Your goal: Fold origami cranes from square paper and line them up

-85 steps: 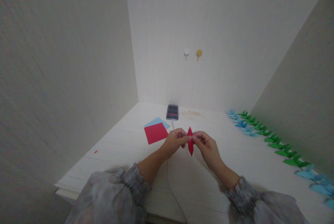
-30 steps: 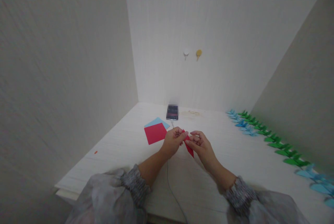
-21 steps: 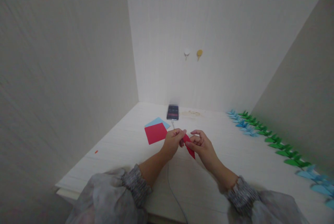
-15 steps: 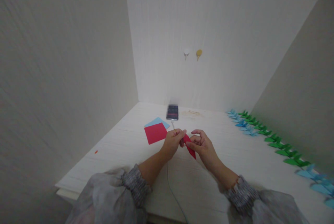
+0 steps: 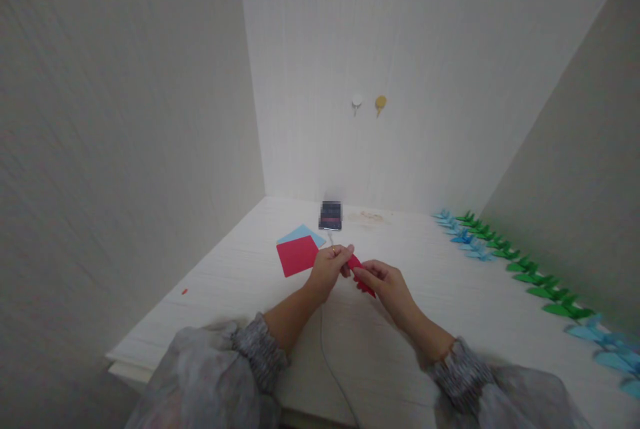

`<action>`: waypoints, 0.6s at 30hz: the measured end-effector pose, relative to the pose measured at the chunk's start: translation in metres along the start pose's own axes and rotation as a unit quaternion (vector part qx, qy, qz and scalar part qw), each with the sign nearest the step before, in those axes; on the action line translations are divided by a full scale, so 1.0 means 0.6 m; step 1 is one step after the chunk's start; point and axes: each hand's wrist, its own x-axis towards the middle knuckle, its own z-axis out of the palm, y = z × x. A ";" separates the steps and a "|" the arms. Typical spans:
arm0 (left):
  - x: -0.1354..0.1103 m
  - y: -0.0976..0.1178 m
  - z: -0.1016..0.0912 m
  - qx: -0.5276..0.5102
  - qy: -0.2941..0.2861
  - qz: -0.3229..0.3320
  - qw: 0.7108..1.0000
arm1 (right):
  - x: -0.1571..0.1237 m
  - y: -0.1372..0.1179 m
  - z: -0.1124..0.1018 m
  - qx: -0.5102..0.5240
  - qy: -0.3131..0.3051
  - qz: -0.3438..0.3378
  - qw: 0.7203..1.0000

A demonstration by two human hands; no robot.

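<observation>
Between my hands, above the white tabletop, is a narrow folded piece of red paper (image 5: 356,263). My left hand (image 5: 327,270) pinches its upper end between thumb and fingers; a ring shows on one finger. Closed on its lower part is my right hand (image 5: 385,280), thumb on top and fingertips curled behind. The paper's pointed end sticks out below the right thumb. Just left of my left hand lies a flat red sheet of paper (image 5: 297,256), partly covering a light blue sheet (image 5: 303,229).
A phone (image 5: 331,215) stands by the back wall, its cable (image 5: 330,363) running toward me under my hands. Rows of green paper cranes (image 5: 523,263) and blue paper cranes (image 5: 479,252) line the right side. A small orange scrap (image 5: 185,291) lies at left. Two hooks (image 5: 381,103) hang on the wall.
My right hand's fingers, spread before, have closed in behind the folded red paper. The left hand has shifted slightly left and keeps its pinch.
</observation>
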 end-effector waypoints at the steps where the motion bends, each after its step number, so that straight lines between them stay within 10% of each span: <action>1: 0.001 -0.001 0.000 -0.010 0.000 0.000 1.000 | -0.001 0.000 -0.001 -0.027 0.000 -0.003 1.000; 7: 0.005 -0.012 0.004 -0.068 -0.031 -0.041 0.996 | 0.000 0.012 -0.016 -0.192 0.050 -0.137 0.970; 18: 0.005 -0.016 0.009 -0.006 -0.070 -0.072 0.995 | 0.000 -0.001 -0.032 -0.566 0.027 -0.314 0.761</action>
